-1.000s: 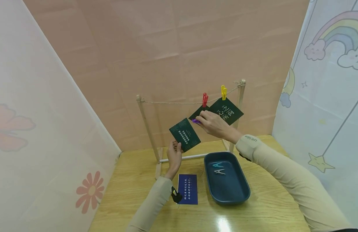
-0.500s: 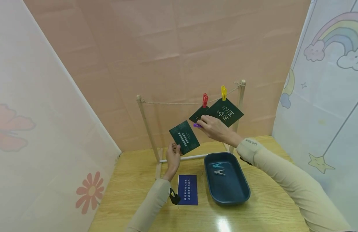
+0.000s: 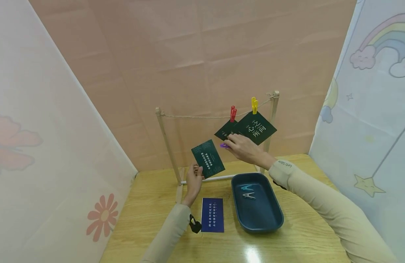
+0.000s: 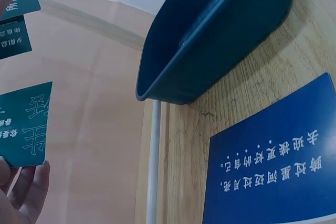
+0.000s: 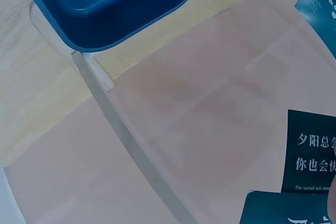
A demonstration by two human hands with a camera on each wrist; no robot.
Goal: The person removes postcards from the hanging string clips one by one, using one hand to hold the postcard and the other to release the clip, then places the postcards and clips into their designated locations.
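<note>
My left hand [image 3: 194, 180] pinches a dark green card [image 3: 208, 159] by its lower edge, tilted and raised over the table. In the left wrist view its fingertips [image 4: 38, 182] show at the card's edge. A purple clothespin [image 3: 224, 145] is pinched in my right hand [image 3: 243, 147], just right of that card's upper corner. Behind the right hand, a red clothespin [image 3: 233, 114] and a yellow clothespin [image 3: 254, 105] hold two dark cards on the string [image 3: 196, 117]. The right hand hides part of the card under the red clothespin [image 3: 227, 129].
A wooden frame [image 3: 168, 146] carries the string. On the table [image 3: 150, 204] stands a dark blue bin [image 3: 274, 215] with a teal clothespin [image 3: 246, 187] and a pale grey clothespin [image 3: 249, 196] inside. Left of it lies a blue card [image 3: 212, 215]. A pink cloth [image 3: 130, 73] hangs behind.
My left hand has lowered slightly with the green card, which is turned a little more upright. The right hand has dropped slightly with the purple clothespin, uncovering more of the hung cards.
</note>
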